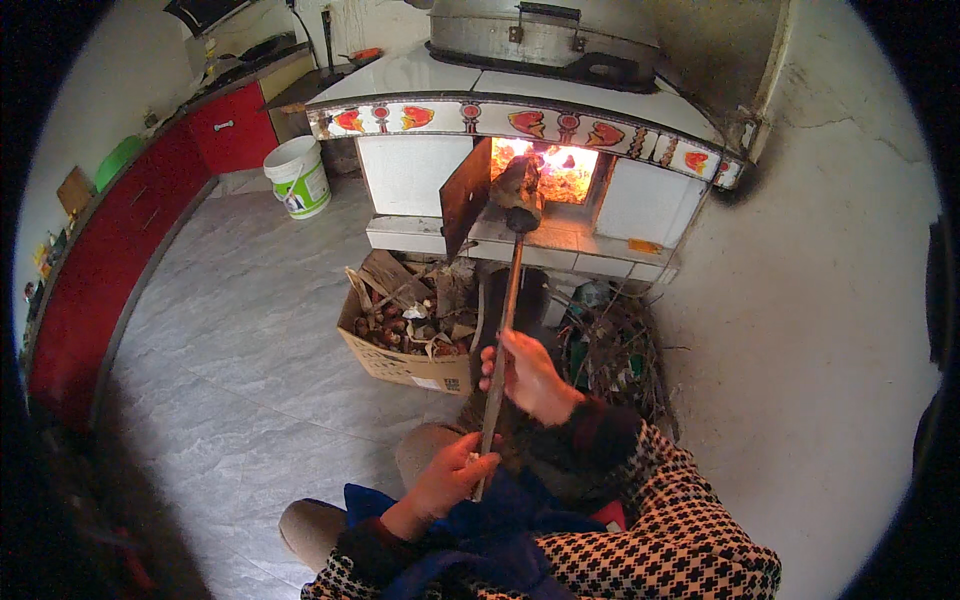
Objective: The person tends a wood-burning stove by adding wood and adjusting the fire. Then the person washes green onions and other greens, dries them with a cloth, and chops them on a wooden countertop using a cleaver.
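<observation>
A long wooden-handled shovel slants up from my lap to the mouth of a tiled stove. My left hand is closed around the handle's near end, and my right hand grips it farther up. At the far end, a dark, charred-looking blade or scoop lies at the opening; its exact shape is hard to tell. Behind it, fire glows orange inside. The rusty metal stove door is swung out to the left.
In front of the stove stands a cardboard box of wood pieces and corncobs. Dry twigs are heaped at its right, near the wall. A white bucket stands left of the stove. A large metal pot sits on top. Red cabinets line the left.
</observation>
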### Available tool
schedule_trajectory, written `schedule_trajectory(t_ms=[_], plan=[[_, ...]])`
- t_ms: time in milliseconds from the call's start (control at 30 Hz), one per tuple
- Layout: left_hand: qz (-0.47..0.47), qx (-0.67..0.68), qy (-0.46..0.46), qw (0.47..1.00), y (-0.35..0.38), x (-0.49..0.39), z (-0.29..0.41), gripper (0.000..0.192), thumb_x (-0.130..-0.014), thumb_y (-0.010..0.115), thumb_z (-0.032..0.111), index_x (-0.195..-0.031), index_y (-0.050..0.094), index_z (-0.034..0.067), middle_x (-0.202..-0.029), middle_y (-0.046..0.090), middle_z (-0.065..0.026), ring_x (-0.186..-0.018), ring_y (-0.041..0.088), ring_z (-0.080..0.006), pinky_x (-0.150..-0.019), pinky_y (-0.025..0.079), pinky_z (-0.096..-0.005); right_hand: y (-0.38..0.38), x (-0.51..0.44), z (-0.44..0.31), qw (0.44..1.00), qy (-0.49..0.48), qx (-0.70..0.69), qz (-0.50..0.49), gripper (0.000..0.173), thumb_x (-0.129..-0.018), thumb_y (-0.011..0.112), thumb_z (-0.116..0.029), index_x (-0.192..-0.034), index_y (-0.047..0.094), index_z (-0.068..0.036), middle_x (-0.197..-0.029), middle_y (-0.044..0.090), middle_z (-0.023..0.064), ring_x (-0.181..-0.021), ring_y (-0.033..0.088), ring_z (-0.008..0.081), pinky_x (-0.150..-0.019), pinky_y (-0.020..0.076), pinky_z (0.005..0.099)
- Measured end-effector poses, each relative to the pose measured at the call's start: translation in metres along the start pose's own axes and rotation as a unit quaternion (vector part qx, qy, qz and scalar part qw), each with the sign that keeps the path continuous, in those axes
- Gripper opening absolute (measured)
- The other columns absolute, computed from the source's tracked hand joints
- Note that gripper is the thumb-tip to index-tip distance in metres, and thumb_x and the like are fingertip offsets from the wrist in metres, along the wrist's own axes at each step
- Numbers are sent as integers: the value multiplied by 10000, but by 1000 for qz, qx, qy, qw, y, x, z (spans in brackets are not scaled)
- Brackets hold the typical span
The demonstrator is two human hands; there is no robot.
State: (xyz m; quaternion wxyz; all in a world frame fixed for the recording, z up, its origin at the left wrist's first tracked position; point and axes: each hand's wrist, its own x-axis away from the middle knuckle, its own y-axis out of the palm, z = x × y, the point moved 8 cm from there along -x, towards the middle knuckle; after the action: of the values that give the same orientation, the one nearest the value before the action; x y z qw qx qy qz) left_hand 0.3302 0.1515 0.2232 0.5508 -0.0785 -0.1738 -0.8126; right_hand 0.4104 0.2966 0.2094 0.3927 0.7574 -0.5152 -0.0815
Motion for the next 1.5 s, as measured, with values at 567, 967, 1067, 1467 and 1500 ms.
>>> schedule_trajectory(t_ms=[567,967,1067,1467,1500], plan=[[422,-330,-26,844,-196,155,-74,211,-828,576,136,-1004,608,25,-688,636,-116,-625,623,-210,-570,477,-322,-20,69,-19,998,-42,-46,34,155,-961,453,-168,-1023,529,-49,-568,346,-63,-423,322,55,-391,282,227],[536,-519,-180,641,-217,212,-119,289,-780,588,133,-1068,592,125,-899,661,-146,-786,633,-332,-671,504,-416,-2,39,-49,996,-73,-54,-11,159,-952,465,-150,-1007,514,-9,-582,350,-67,-441,338,38,-382,296,215],[533,-540,-165,631,-212,208,-122,303,-764,597,136,-1067,594,125,-885,663,-140,-757,634,-326,-654,501,-415,-1,21,-59,995,-86,-57,-12,140,-943,482,-162,-969,503,-27,-578,342,-64,-439,334,53,-386,289,223],[539,-549,-148,621,-226,203,-138,281,-748,576,102,-1028,597,88,-785,653,-163,-679,617,-349,-609,481,-441,18,-61,-88,991,-103,-45,-66,136,-946,457,-135,-947,501,-7,-572,323,-71,-457,317,47,-408,298,216],[543,-555,-131,616,-225,201,-136,277,-748,575,100,-1023,598,87,-783,653,-162,-677,617,-349,-603,481,-441,18,-69,-90,992,-105,-43,-62,135,-943,460,-135,-941,502,-7,-573,324,-72,-458,318,47,-408,297,216]])
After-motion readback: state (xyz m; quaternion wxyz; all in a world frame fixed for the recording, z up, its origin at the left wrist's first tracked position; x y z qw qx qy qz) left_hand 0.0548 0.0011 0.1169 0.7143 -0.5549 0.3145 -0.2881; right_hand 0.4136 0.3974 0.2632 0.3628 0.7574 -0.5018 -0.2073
